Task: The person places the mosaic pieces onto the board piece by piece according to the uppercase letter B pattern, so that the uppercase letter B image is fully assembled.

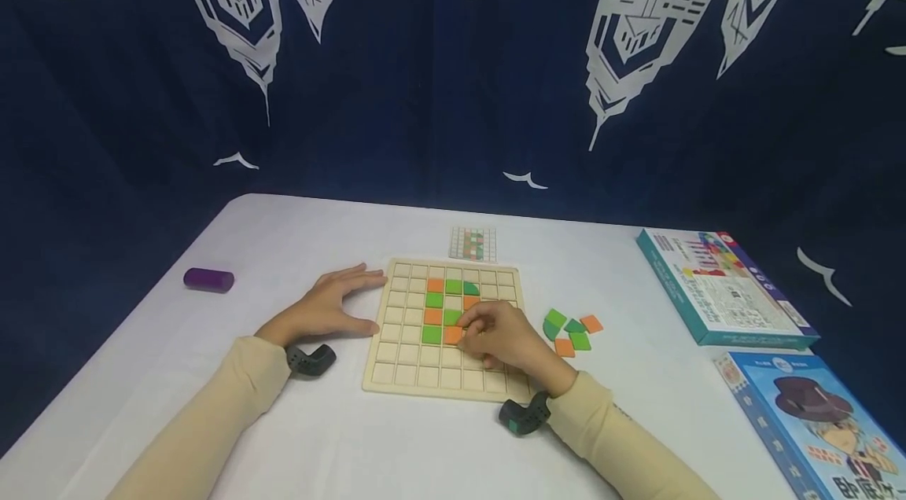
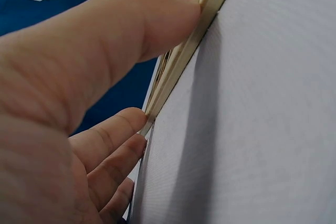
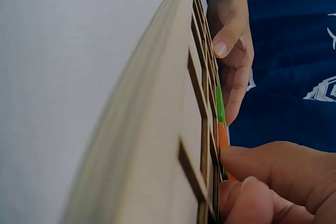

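Note:
A pale wooden grid board [image 1: 385, 374] lies on the white table, with orange and green tiles filling some of its central cells. My left hand [image 1: 325, 311] is at the board's left edge, thumb and fingers spread and straight; in the left wrist view the thumb [image 2: 168, 19] touches the board's side. Over the middle of the board, my right hand [image 1: 506, 335] has curled fingers. Its thumb and fingertips pinch a small tile beside an orange tile [image 1: 451, 335]; the pinched tile is mostly hidden. In the right wrist view the right thumb [image 3: 262, 158] meets the orange tile's edge.
Loose green and orange tiles [image 1: 580, 341] lie right of the board. A small pattern card [image 1: 460, 244] is behind it. Two game boxes, one teal-edged [image 1: 729, 288] and one blue [image 1: 786, 382], occupy the right side. A purple cylinder [image 1: 208, 280] lies far left.

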The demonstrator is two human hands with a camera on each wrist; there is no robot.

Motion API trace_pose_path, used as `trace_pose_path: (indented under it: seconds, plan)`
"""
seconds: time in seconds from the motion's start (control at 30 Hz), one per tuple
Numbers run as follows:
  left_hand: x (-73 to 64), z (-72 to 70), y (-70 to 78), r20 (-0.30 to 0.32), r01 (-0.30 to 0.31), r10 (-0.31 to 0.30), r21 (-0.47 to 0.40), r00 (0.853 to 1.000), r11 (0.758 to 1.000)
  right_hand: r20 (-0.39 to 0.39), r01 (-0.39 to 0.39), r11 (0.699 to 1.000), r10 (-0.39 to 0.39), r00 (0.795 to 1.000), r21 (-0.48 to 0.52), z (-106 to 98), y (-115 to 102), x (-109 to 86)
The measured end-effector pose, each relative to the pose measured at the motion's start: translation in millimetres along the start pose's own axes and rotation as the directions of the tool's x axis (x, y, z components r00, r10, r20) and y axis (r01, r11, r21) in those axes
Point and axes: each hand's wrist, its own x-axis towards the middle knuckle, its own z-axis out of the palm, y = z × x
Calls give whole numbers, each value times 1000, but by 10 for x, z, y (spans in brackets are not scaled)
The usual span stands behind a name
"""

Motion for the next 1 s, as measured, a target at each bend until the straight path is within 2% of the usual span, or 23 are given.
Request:
trace_pose_path:
  seconds: [0.17,0.57,0.67,0.83,1.0]
  plan:
    - [-12,3,-1,2,8,-8,7,1000,1000,-13,11,998,-12,1000,-54,27,-6,8]
    - [-6,19,-15,-2,9,-9,16,1000,1000,3,11,999,-11,1000,-37,15,14,16]
    - [-4,19,-15,-1,7,-7,13,1000,1000,34,2,1000,-3,999,16,-17,38,16]
    - [3,12,-5,-5,-4,4,16,1000,1000,131,-13,988,-7,991,154,-120,96,10]
    - [6,18,-1,-7,-2,2,24,1000,1000,188,0,976,-41,981,216,-293,145,-12]
